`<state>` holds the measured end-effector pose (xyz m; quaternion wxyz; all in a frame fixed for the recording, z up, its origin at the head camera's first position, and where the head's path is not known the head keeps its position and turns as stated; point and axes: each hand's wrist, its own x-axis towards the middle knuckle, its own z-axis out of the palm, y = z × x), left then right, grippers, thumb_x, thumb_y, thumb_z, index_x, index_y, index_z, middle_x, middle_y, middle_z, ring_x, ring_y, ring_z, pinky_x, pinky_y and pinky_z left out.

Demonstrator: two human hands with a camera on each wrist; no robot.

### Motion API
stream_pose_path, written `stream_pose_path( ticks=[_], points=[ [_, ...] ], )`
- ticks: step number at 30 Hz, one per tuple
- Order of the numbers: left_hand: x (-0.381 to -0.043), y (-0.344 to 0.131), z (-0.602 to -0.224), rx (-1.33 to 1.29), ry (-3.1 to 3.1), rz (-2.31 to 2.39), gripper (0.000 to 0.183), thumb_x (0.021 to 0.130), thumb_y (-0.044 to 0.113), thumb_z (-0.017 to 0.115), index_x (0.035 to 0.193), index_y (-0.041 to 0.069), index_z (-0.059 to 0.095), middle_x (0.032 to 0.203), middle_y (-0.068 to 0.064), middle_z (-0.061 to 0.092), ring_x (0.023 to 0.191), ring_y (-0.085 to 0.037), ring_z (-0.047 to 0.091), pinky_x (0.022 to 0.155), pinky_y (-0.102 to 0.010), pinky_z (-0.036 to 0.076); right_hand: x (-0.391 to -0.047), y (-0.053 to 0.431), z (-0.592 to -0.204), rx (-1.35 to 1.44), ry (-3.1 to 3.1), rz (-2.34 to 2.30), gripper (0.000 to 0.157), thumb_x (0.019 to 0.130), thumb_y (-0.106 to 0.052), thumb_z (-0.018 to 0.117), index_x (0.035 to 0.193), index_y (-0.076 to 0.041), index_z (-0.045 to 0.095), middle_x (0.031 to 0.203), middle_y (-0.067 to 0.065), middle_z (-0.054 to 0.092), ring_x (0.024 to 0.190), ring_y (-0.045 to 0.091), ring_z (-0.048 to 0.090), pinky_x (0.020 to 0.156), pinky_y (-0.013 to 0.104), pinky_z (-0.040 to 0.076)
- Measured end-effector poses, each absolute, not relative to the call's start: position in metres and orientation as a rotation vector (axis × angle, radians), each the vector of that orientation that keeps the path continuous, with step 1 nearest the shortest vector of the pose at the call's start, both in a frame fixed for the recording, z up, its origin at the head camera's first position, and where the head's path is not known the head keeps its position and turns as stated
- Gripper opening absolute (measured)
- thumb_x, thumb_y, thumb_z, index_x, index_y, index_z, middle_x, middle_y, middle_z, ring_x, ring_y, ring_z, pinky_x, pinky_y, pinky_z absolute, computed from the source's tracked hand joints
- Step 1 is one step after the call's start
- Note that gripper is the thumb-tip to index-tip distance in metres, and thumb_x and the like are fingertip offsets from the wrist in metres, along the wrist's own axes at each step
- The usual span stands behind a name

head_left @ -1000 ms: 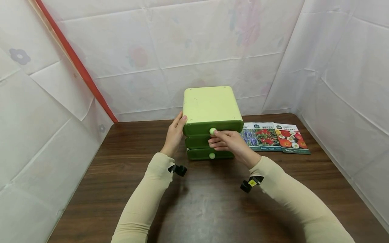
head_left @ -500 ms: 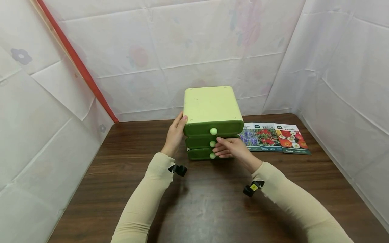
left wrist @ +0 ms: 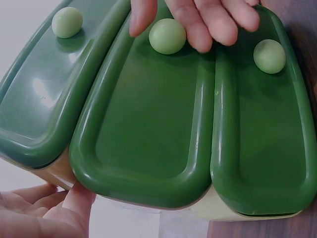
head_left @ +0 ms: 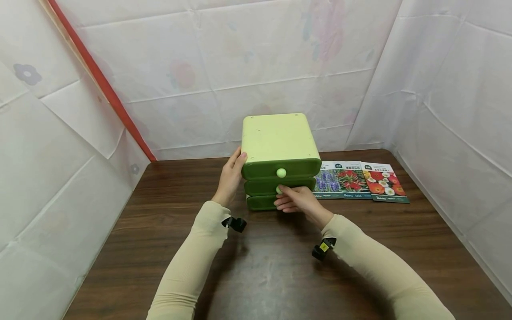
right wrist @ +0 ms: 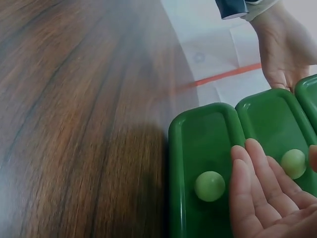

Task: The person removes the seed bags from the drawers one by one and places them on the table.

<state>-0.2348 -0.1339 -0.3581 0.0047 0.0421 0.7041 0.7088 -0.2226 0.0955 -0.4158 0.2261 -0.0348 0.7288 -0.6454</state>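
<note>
A small three-drawer cabinet (head_left: 280,138) has a pale yellow-green top, dark green drawer fronts and round light-green knobs. My left hand (head_left: 229,178) rests against its left side near the top front corner, fingers lying along the wall. At the middle drawer front (left wrist: 143,134) is my right hand (head_left: 298,203). Its thumb and fingers lie on either side of the middle knob (left wrist: 167,36), with the fingers fairly straight. The top knob (head_left: 281,173) is free above it. The bottom knob (right wrist: 210,186) sits beside my fingers in the right wrist view.
Several flower-picture seed packets (head_left: 352,180) lie in a row to the right of the cabinet on the dark wood table (head_left: 264,275). White patterned sheeting (head_left: 180,89) hangs behind and at both sides. A red strip (head_left: 102,84) runs down the left back corner.
My right hand has let go of the top knob, dropped lower and moved in to the middle knob. The left hand stays at the cabinet's side, and the cabinet has hardly shifted.
</note>
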Motion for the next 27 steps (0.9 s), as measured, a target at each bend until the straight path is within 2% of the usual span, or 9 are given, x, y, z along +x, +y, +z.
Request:
stream_pose_path(
  ticks=[4,15,23,27],
  points=[
    [-0.2421,-0.1354,-0.3681,0.132,2.214,2.225,0.064,0.102,0.051,0.044,0.157,0.028,0.021,0.163,0.006,0.02,0.143,-0.02,0.038,0.114,-0.042,0.038,-0.2232,0.0928,-0.4179,-0.086,1.994,-1.809,0.061,0.097,-0.05,0.056,0.121,0.006,0.065,0.103,0.016,0.075,0.082,0.016,0.074,0.091,0.046,0.056],
    [-0.2432,-0.1352,-0.3704,0.142,2.252,2.228,0.069,0.098,0.057,0.047,0.157,0.027,0.024,0.163,0.007,0.022,0.146,-0.015,0.031,0.116,-0.04,0.035,-0.2251,0.0926,-0.425,-0.109,1.984,-1.86,0.057,0.097,-0.047,0.058,0.122,0.004,0.066,0.102,0.014,0.075,0.087,0.018,0.074,0.091,0.045,0.056],
    [-0.2426,-0.1356,-0.37,0.184,2.24,2.23,0.068,0.099,0.055,0.046,0.157,0.026,0.023,0.163,0.006,0.021,0.145,-0.016,0.034,0.115,-0.042,0.037,-0.2222,0.0942,-0.4235,-0.1,1.982,-1.865,0.057,0.096,-0.049,0.058,0.122,0.001,0.067,0.101,0.012,0.076,0.085,0.016,0.074,0.094,0.05,0.053],
    [-0.2425,-0.1354,-0.3698,0.168,2.259,2.225,0.07,0.098,0.059,0.046,0.156,0.028,0.025,0.162,0.006,0.024,0.14,-0.018,0.041,0.112,-0.043,0.04,-0.222,0.0945,-0.4236,-0.097,1.972,-1.879,0.055,0.096,-0.048,0.059,0.121,0.001,0.068,0.101,0.012,0.076,0.086,0.016,0.074,0.095,0.05,0.052]
  ],
)
